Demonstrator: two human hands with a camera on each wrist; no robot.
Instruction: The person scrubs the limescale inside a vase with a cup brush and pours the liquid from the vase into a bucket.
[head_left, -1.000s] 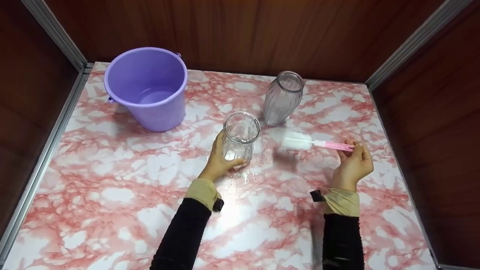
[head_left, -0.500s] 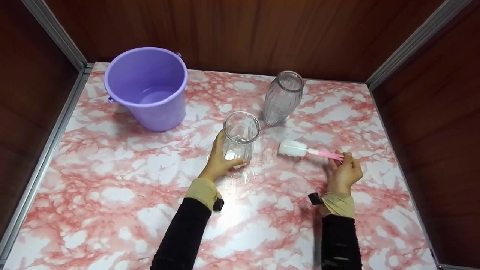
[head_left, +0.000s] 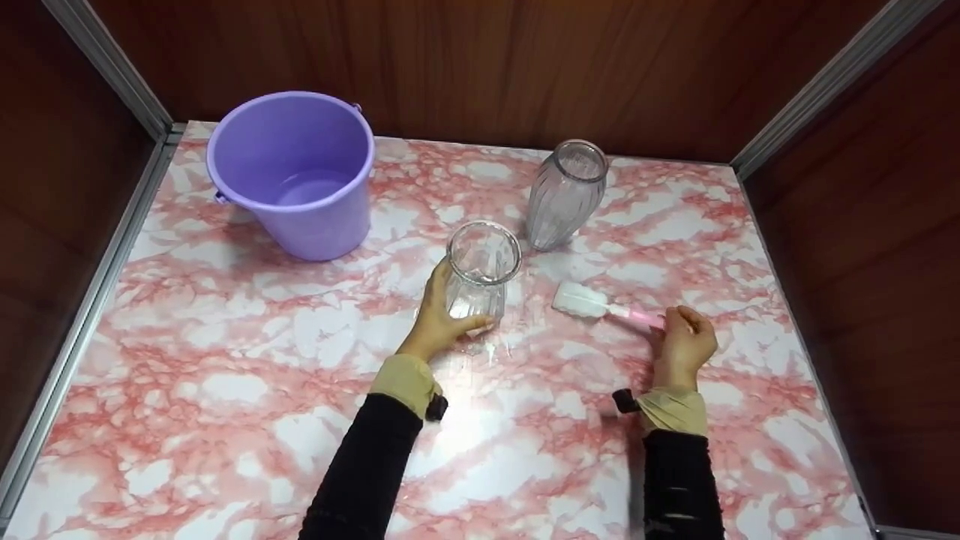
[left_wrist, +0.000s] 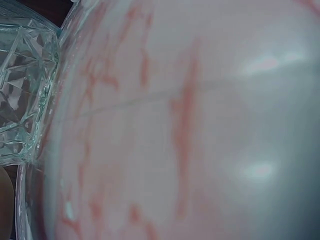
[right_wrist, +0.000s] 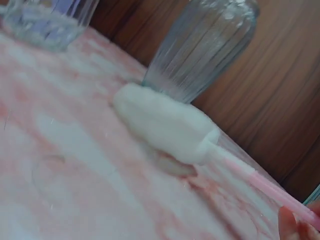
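Note:
My left hand [head_left: 439, 319] grips the lower part of a clear ribbed glass vase [head_left: 482, 271] that stands upright mid-table; its cut-glass base [left_wrist: 22, 95] fills the left edge of the left wrist view. My right hand [head_left: 684, 343] holds the pink handle of a bottle brush [head_left: 596, 304], whose white sponge head [right_wrist: 165, 125] lies low on the marble-patterned table [head_left: 225, 360], pointing left toward the vase. A second, taller ribbed glass vase [head_left: 564, 195] stands behind the brush, also seen as the ribbed vase [right_wrist: 200, 47] in the right wrist view.
A purple plastic bucket [head_left: 296, 176] stands at the back left. Brown wood-panel walls with metal corner strips [head_left: 105, 67] enclose the table on three sides.
My right hand has lowered and drawn slightly left and toward me, bringing the brush down from the air until its sponge head rests on the table. The left hand and vase have not moved.

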